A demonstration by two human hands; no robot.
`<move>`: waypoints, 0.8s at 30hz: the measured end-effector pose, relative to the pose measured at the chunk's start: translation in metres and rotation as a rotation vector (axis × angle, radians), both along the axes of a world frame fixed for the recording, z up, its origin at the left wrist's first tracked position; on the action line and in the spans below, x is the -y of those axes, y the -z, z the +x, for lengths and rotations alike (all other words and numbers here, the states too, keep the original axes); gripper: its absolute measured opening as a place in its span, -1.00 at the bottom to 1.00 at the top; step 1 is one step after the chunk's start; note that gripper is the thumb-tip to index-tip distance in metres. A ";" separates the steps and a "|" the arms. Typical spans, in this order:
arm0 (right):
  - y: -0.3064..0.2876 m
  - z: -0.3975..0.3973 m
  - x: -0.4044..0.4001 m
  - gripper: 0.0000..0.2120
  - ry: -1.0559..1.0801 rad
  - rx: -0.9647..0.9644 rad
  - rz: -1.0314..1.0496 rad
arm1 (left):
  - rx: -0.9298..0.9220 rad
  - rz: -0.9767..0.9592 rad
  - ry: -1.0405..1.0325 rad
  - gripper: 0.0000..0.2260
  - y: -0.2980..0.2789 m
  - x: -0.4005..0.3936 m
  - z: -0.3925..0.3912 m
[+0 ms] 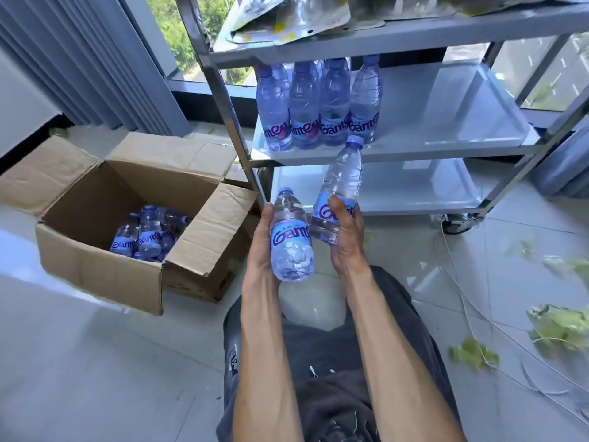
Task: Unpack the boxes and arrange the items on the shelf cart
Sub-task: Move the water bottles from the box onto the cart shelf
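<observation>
Each hand grips 1 clear water bottle with a blue cap and blue label: the left hand (262, 247) holds one bottle (290, 237), the right hand (347, 231) another (342, 183), tilted toward the shelf cart (398, 148), whose middle shelf carries upright bottles (318, 103). More lie in the open cardboard box (105, 250).

Green leaf scraps (475, 351) and thin white cords (471, 314) litter the tiled floor (95, 362).

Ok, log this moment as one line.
left hand: holds bottle | right hand: holds bottle | cart: bottles on middle shelf | box: bottles left
</observation>
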State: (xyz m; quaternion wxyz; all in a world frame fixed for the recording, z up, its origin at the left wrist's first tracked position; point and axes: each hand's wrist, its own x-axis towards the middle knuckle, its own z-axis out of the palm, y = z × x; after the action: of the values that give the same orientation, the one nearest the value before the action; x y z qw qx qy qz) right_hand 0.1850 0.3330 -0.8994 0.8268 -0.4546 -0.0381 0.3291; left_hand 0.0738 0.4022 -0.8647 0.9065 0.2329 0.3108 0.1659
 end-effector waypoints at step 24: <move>0.005 0.033 0.019 -0.46 -0.312 0.081 -0.076 | 0.081 0.030 -0.212 -0.61 0.002 -0.002 0.008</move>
State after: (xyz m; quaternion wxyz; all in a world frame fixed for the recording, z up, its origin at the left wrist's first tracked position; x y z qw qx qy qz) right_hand 0.2180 0.3138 -0.9043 0.7458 -0.4870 -0.1292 0.4359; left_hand 0.0814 0.4046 -0.8666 0.8920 0.2055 0.2941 0.2749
